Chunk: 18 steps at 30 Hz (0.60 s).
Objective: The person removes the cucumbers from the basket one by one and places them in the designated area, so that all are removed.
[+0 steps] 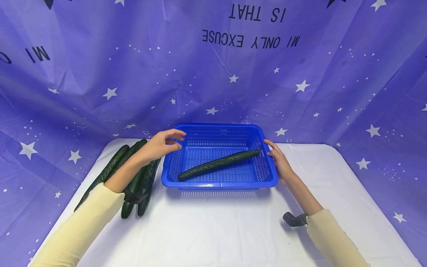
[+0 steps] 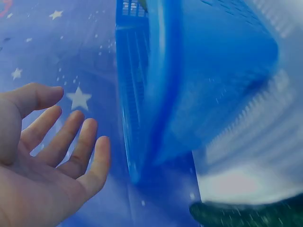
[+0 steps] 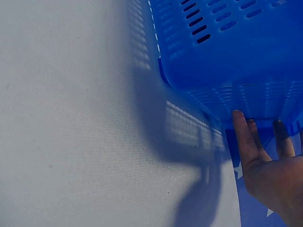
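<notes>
A blue plastic basket (image 1: 220,184) with perforated walls stands on the white-covered table, and one long dark green cucumber (image 1: 218,165) lies slanting inside it. Above the basket's left rim is my left hand (image 1: 161,144); its fingers are loosely bent with nothing between them. The left wrist view shows that hand (image 2: 61,156) palm up, apart from the basket wall (image 2: 213,85). On the other side, my right hand (image 1: 280,161) has its fingertips at the right rim. Its extended fingers (image 3: 244,139) reach the outer side of the basket in the right wrist view.
Several more cucumbers (image 1: 145,189) lie side by side on the table left of the basket, partly hidden under my left forearm. A purple cloth (image 1: 200,81) with stars and lettering hangs behind the table. White cloth (image 1: 213,230) covers the tabletop.
</notes>
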Tool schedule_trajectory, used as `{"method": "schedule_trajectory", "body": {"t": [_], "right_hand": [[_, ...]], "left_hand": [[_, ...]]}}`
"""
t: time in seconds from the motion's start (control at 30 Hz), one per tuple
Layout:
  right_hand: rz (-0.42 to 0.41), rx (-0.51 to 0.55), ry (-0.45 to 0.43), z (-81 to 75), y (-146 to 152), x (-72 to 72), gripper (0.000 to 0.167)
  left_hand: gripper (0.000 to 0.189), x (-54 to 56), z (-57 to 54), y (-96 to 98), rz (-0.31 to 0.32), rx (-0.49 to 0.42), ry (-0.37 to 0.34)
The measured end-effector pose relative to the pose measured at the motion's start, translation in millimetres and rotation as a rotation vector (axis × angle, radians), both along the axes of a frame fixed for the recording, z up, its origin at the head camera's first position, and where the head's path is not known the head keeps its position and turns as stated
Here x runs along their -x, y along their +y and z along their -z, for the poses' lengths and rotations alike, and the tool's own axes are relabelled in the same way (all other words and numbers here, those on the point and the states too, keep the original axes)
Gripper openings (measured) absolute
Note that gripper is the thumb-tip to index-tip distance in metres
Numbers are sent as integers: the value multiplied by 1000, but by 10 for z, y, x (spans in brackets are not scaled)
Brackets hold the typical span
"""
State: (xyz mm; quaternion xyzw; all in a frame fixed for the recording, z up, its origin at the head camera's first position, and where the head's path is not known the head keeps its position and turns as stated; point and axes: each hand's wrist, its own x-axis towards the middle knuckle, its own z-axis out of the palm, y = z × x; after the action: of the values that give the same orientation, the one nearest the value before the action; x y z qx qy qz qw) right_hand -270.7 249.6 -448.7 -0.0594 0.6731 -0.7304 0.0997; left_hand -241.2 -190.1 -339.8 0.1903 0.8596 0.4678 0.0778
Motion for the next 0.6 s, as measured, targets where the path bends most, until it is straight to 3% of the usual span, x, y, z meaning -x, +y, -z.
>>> {"method": "schedule_trajectory", "body": {"t": [0.3,0.6], "right_hand": [[10,0,0,-1,-2,11,60],[12,-5,-9,-3,-12,18,60]], "left_hand": [[41,328,-2,441,64,-30,-52],[39,549,23,764,151,35,-219]]}}
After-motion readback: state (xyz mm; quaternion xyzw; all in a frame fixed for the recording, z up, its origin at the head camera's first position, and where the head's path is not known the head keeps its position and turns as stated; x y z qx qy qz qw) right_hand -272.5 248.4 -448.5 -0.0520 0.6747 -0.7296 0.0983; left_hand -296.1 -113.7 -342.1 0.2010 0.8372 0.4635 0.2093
